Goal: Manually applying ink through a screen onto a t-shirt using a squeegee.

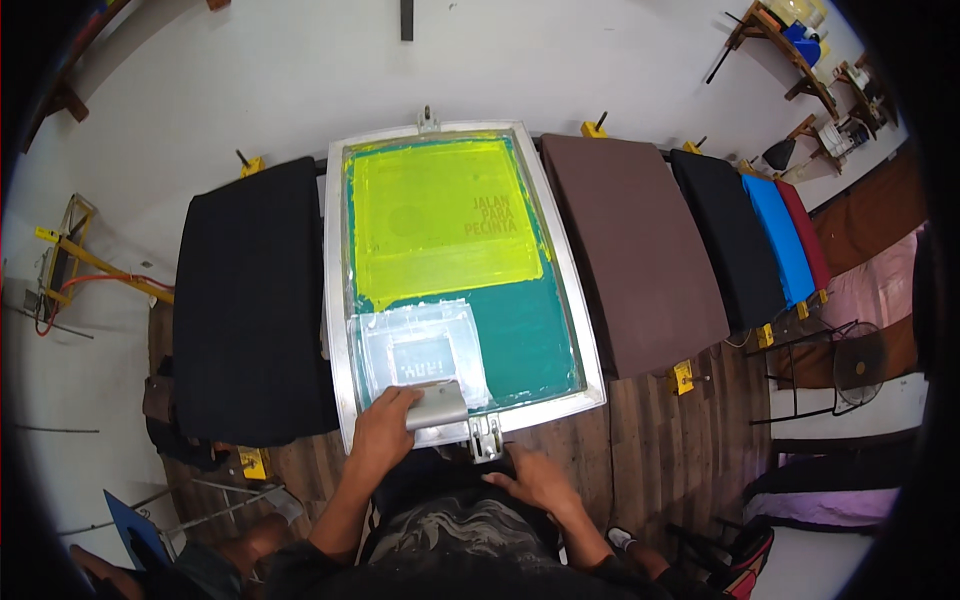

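My left hand (385, 430) grips a grey metal squeegee (438, 404) at the near left of a silk-screen frame (590, 365). The squeegee rests over the near end of the screen, at the lower edge of a white ink patch (425, 325). The mesh shows a large yellow-green area (440, 265) with faint lettering at its right, and teal emulsion (530, 340) around it. My right hand (540, 483) is below the frame's near edge, beside a metal bracket (486, 440). Its thumb and fingers are apart and I see nothing in it; some fingertips are partly hidden.
A black fabric-covered board (250, 300) lies left of the frame. To the right stand a brown board (635, 250), another black one (722, 235), a blue one (778, 240) and a red one. A seated person's leg (255, 545) shows at lower left. A fan (860, 368) stands at right.
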A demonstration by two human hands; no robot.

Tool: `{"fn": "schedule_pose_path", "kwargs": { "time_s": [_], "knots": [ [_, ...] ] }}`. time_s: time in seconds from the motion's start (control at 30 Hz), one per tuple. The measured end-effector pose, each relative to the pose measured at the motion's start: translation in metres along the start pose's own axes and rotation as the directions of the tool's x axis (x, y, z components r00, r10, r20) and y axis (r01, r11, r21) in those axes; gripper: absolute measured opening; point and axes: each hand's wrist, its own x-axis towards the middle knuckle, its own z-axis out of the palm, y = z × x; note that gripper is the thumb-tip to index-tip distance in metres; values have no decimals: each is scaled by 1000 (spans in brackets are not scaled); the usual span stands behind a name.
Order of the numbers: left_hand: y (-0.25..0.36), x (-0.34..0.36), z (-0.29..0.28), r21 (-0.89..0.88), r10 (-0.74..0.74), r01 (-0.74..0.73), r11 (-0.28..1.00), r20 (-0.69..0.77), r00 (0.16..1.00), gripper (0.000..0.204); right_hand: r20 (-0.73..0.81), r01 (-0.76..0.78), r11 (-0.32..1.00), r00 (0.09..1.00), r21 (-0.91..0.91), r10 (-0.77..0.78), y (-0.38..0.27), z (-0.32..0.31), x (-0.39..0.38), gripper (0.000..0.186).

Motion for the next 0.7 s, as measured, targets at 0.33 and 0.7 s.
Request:
{"fn": "schedule_pose_path", "kwargs": {
  "time_s": [0.33,0.7],
  "knots": [
    [3,1,2,-5,36,-36,999,-16,999,50,-255,330,764,806,-555,-534,-83,-21,71,59],
    [-12,30,-18,25,72,-78,997,182,981,28,-46,385,865,906,-321,-421,-92,-41,112,23]
  ]
}}
